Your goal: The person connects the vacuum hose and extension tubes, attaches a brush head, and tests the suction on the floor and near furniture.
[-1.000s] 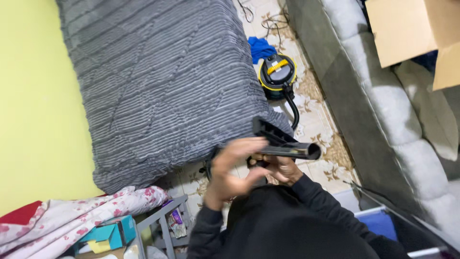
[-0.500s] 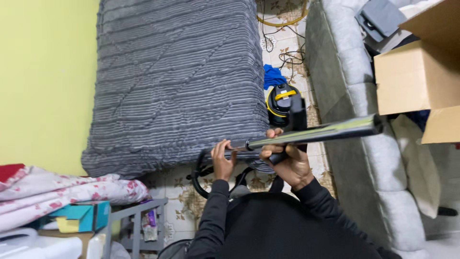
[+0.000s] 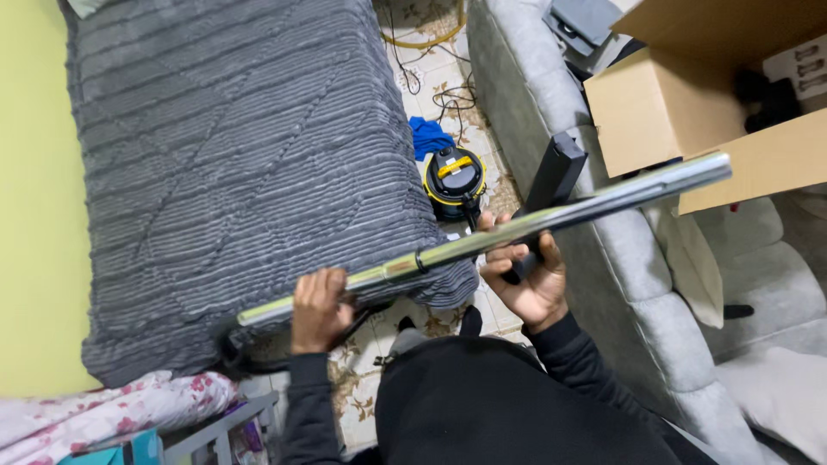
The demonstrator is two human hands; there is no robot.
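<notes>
tube (image 3: 482, 242) held level across the view, above the bed (image 3: 233, 164) edge and floor | left hand (image 3: 319, 307) wrapped around tube near its left end | right hand (image 3: 527, 277) gripped around tube's middle, black nozzle (image 3: 551, 185) also held there | vacuum (image 3: 454, 175) on floor between bed and sofa (image 3: 620, 258) | box (image 3: 663, 103) on sofa

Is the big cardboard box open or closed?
Open. The cardboard box on the grey sofa has its flaps spread outward, and dark things show inside.
</notes>
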